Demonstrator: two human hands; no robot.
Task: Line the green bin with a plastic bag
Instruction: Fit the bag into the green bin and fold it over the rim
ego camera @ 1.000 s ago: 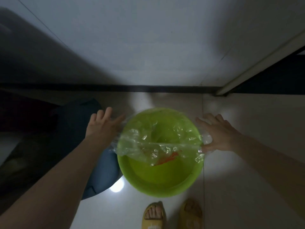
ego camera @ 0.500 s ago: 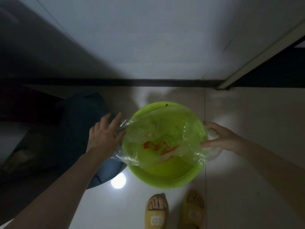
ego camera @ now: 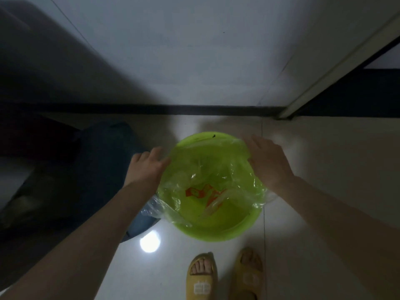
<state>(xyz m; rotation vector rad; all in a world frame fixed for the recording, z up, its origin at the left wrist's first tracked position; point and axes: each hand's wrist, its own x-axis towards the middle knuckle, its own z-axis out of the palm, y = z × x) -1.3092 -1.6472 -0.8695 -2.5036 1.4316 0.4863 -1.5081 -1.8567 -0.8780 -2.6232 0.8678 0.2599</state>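
The round green bin (ego camera: 218, 231) stands on the pale tiled floor, seen from above. A clear plastic bag (ego camera: 207, 178) with red print lies inside it, its edge draped over the left and right rim. My left hand (ego camera: 147, 167) grips the bag at the bin's left rim. My right hand (ego camera: 268, 163) presses the bag over the right rim, fingers pointing toward the far side. The near rim and part of the far rim show bare green plastic.
A dark blue bin (ego camera: 104, 169) stands just left of the green one, touching it. A wall with a dark skirting strip (ego camera: 151, 109) runs behind. My feet in yellow sandals (ego camera: 202, 276) stand close in front. A door frame (ego camera: 337, 68) is at the upper right.
Both hands have slid along the rim toward the far side, carrying the bag's edge with them. The bag has sunk deeper into the bin.
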